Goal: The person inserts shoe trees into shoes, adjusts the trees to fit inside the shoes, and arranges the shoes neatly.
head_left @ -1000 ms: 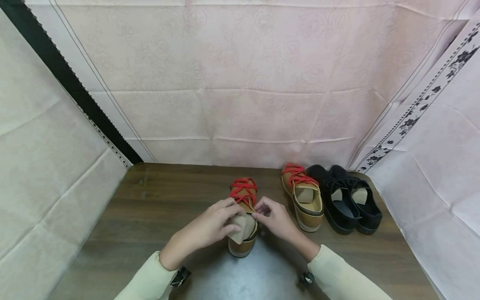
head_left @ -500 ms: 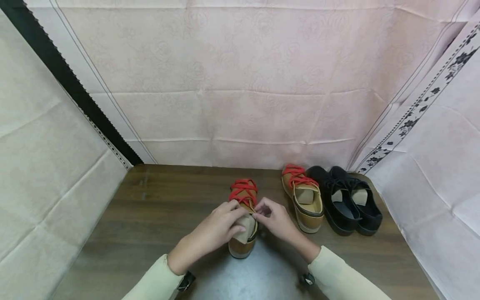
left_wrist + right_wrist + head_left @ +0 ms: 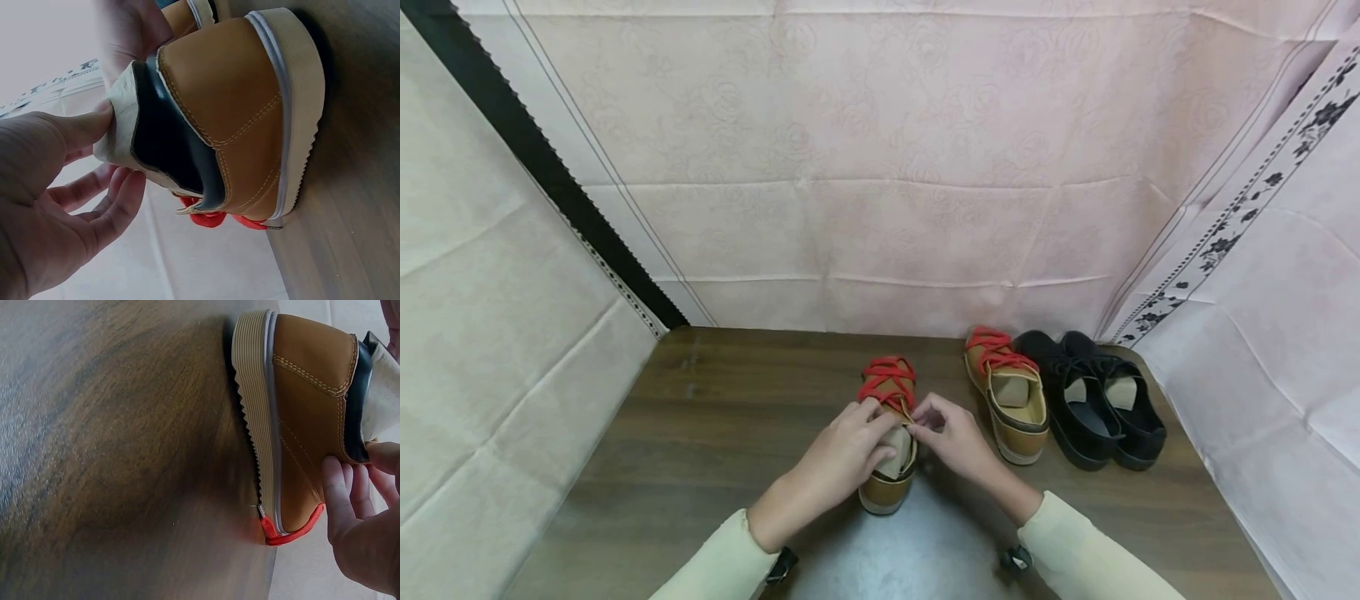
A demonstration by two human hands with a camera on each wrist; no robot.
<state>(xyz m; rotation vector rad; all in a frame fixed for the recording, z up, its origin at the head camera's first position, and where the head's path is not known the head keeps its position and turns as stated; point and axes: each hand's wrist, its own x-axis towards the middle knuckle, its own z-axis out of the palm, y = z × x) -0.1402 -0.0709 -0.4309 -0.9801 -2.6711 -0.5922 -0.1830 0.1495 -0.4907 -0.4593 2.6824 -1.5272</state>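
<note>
A tan shoe (image 3: pixel 882 493) with red laces (image 3: pixel 887 379) stands on the wooden surface, toe pointing away from me. My left hand (image 3: pixel 842 450) pinches a beige paper-like insert (image 3: pixel 122 119) at the shoe's opening. Part of the insert sticks out above the dark collar lining (image 3: pixel 169 134). Across the opening, my right hand (image 3: pixel 951 435) pinches the collar's right edge near the laces. In the right wrist view its fingertips (image 3: pixel 336 472) lie against the shoe's tan side, with the thumb at the lining. The insert's lower end is hidden inside the shoe.
The matching tan shoe (image 3: pixel 1018 442) stands to the right, a beige piece (image 3: pixel 1011 389) inside it. Beside it are two black shoes (image 3: pixel 1078 450) with similar pieces inside. Pale cloth (image 3: pixel 880 167) hangs behind the wooden surface (image 3: pixel 737 400) and along both sides.
My left hand has moved slightly right with the insert, which now sits more upright and farther into the shoe's opening. My right hand has kept its place at the collar.
</note>
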